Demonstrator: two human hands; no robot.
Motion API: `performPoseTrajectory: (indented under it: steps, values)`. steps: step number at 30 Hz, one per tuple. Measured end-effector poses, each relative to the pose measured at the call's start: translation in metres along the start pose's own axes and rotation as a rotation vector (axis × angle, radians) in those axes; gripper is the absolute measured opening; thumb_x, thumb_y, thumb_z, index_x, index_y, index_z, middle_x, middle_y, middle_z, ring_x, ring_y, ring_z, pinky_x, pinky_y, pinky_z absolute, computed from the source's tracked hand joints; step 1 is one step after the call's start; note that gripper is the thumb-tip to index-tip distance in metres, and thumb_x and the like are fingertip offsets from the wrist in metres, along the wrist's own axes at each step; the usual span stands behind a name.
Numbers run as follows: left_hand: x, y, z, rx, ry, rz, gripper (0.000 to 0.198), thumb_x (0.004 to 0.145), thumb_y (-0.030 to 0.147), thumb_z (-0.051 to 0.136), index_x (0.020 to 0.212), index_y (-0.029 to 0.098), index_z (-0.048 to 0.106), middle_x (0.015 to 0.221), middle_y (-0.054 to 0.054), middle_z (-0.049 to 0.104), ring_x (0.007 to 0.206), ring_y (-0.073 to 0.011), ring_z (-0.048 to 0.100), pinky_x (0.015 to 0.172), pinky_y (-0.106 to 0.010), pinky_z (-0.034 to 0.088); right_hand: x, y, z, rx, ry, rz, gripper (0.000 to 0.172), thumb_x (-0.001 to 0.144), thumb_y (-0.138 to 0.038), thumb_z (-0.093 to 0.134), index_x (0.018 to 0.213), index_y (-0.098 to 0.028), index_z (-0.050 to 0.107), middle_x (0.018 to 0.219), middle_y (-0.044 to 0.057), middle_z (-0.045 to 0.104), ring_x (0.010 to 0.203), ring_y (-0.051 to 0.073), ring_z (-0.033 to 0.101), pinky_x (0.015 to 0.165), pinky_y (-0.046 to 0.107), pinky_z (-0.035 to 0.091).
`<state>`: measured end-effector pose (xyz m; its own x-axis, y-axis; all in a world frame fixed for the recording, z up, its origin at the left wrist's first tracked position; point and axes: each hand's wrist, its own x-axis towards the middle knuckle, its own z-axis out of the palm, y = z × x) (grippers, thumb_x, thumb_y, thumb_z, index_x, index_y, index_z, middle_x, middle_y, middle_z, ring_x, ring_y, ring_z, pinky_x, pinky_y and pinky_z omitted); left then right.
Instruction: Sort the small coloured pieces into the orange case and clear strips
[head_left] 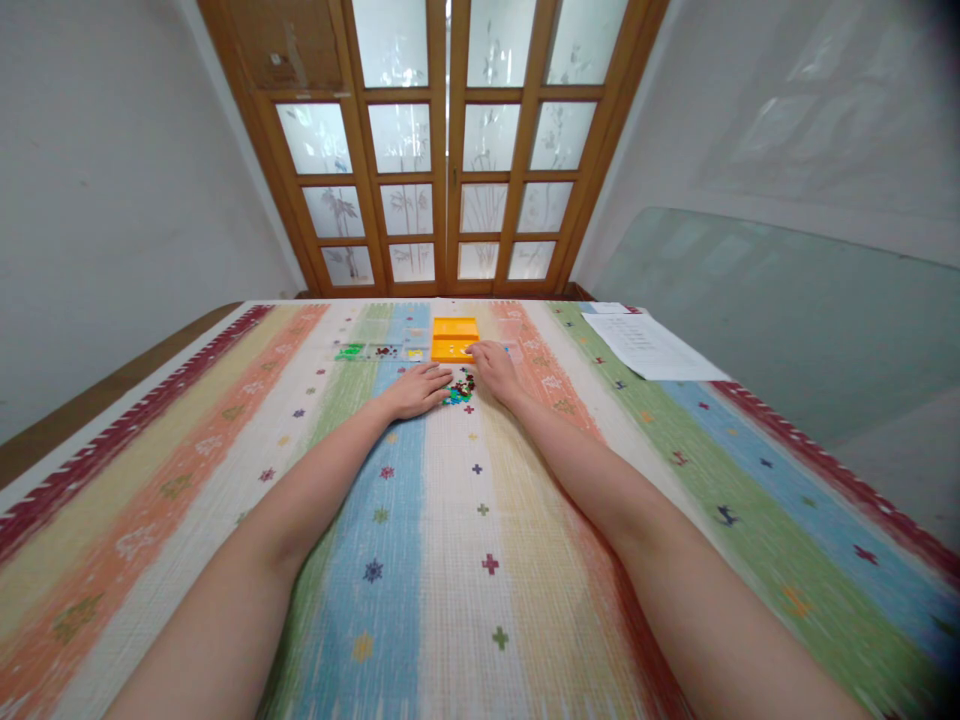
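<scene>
Both my forearms stretch far out over a striped, multicoloured cloth [450,520]. My left hand [417,390] lies flat, fingers stretched toward a small heap of tiny coloured pieces [460,388], touching its left edge. My right hand [493,363] rests just right of the heap, fingers curled, fingertips at the front edge of an open orange box [454,338]. Whether those fingers pinch a piece is too small to see.
A row of small clear compartments with green, dark and yellow bits [379,352] lies left of the orange box. A printed paper sheet [646,345] sits at the far right. Wooden glass-paned doors [450,150] stand beyond the table; a glass panel [787,300] leans at right.
</scene>
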<state>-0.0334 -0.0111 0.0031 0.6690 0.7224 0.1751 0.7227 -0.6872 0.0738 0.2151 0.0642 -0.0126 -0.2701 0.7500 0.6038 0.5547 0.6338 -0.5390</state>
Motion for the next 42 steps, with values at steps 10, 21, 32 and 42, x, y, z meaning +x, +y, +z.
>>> performPoseTrajectory:
  steps: [10,21,32,42]
  values:
    - [-0.004,-0.017,-0.002,-0.088,0.224,-0.062,0.057,0.114,0.043,0.026,0.143,0.017,0.068,0.151,-0.009,0.066,0.144,-0.0247,0.053,0.13,-0.046,0.032,-0.002,-0.006,-0.003,-0.005,-0.015,0.016,0.044,0.111,-0.037,0.04,0.103,-0.018,0.079,0.112,0.012,0.077,0.109,0.025,0.068,0.103,0.037,0.048]
    - [-0.043,-0.099,-0.014,-0.197,0.82,-0.758,0.059,0.111,0.034,0.019,0.132,0.016,0.071,0.139,-0.015,0.071,0.136,-0.0265,0.06,0.124,-0.048,0.039,-0.004,-0.012,-0.009,-0.025,-0.035,0.057,0.041,0.111,-0.033,0.043,0.102,-0.018,0.079,0.114,0.012,0.077,0.111,0.024,0.067,0.103,0.035,0.047]
    - [-0.042,-0.093,-0.012,-0.119,0.653,-0.758,0.056,0.11,0.041,0.027,0.134,0.013,0.068,0.146,-0.018,0.066,0.143,-0.0281,0.055,0.126,-0.051,0.037,-0.004,-0.01,-0.009,-0.03,-0.023,0.047,0.046,0.112,-0.039,0.04,0.103,-0.019,0.08,0.111,0.012,0.077,0.108,0.025,0.067,0.101,0.036,0.048]
    - [0.007,0.011,-0.015,-0.219,0.175,-0.009,0.052,0.113,0.044,0.033,0.132,0.019,0.074,0.139,-0.01,0.073,0.134,-0.0246,0.06,0.124,-0.046,0.041,-0.004,-0.01,-0.01,-0.018,-0.031,0.017,0.044,0.111,-0.037,0.04,0.101,-0.018,0.079,0.113,0.013,0.077,0.109,0.026,0.067,0.102,0.038,0.048]
